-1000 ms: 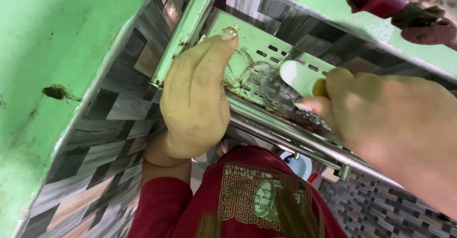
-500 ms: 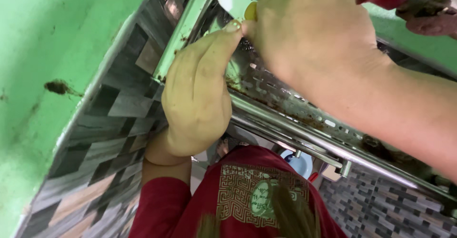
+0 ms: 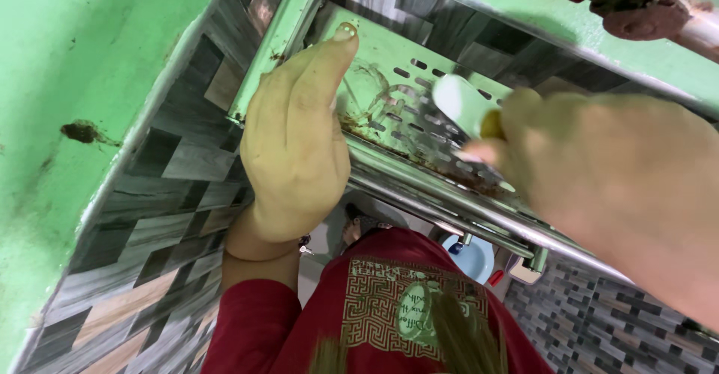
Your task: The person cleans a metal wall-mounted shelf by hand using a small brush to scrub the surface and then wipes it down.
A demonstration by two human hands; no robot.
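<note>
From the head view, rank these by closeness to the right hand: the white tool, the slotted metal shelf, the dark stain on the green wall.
1. White tool: held in the right hand, at its upper-left edge.
2. Slotted metal shelf: just beyond the tool's tip, under the left hand.
3. Dark stain: far left on the green wall, past the left hand.

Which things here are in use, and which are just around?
In use:
left hand braced on the slotted metal shelf
right hand holding a white tool over the shelf
rails under the shelf

Just around:
tiled wall
green wall
pipe
blue tub below
</note>
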